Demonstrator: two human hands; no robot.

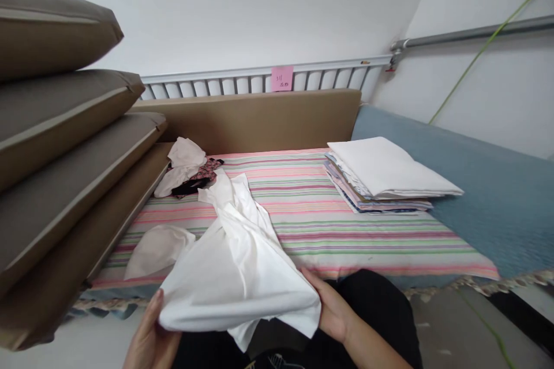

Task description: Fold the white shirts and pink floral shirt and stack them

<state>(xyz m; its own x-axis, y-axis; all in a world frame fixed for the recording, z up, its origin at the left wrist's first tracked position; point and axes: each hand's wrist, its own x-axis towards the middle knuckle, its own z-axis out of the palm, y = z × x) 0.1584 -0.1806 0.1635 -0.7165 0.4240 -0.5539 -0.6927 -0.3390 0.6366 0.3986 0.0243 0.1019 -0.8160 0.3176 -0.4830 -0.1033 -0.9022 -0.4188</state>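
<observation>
Black-clad legs (376,311) sit closest, at the front edge of the striped cloth (311,236). Above them, the left hand (151,331) and right hand (335,305) are set well apart, each curled around an opposite side of a white garment (242,271). The left has its near left corner, fingertips up along the side; the right has its thumb on the right side, its other fingers mostly hidden. Between the two grips the fabric spreads fairly flat, its near hem sagging past the front edge; beyond them it narrows and creases, its far end lying on the cloth left of centre. A pale cloth piece (156,251) lies beside it near the front left corner. Loose clothes (186,161) are heaped at the back left corner, and a folded stack (385,170) sits by the right edge.
</observation>
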